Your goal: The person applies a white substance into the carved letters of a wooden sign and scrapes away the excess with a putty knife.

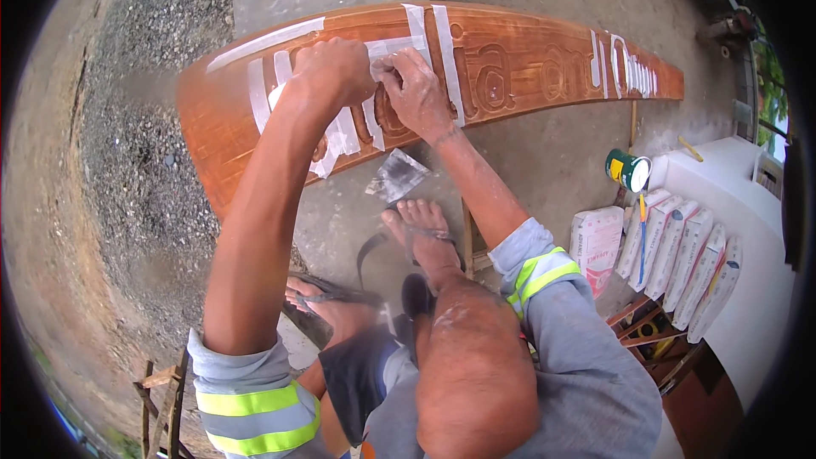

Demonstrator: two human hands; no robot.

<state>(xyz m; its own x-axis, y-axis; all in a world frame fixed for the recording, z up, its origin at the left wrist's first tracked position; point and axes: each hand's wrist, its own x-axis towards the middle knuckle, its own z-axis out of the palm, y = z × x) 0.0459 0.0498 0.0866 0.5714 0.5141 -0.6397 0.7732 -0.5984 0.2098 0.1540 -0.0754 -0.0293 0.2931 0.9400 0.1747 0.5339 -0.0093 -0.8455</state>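
A long brown wooden board [527,48] with carved letters spans the upper view, with several pale strips of masking tape [446,64] on its face. Over its left part my left hand [334,70] is closed, its back to the view and its fingertips hidden, so what it grips is unclear. Close beside it, my right hand [414,92] pinches at a strip of tape, thumb and forefinger together. More tape hangs loosely below my left hand, past the board's near edge. A white thing [275,95], partly hidden, shows beside my left forearm.
A crumpled grey-white sheet [398,175] lies on the concrete by my sandalled feet. To the right are a green paint can [628,170], several stacked paper sacks [671,246] and a white wall. Gravel [157,119] covers the left side; wooden pieces [161,399] stand lower left.
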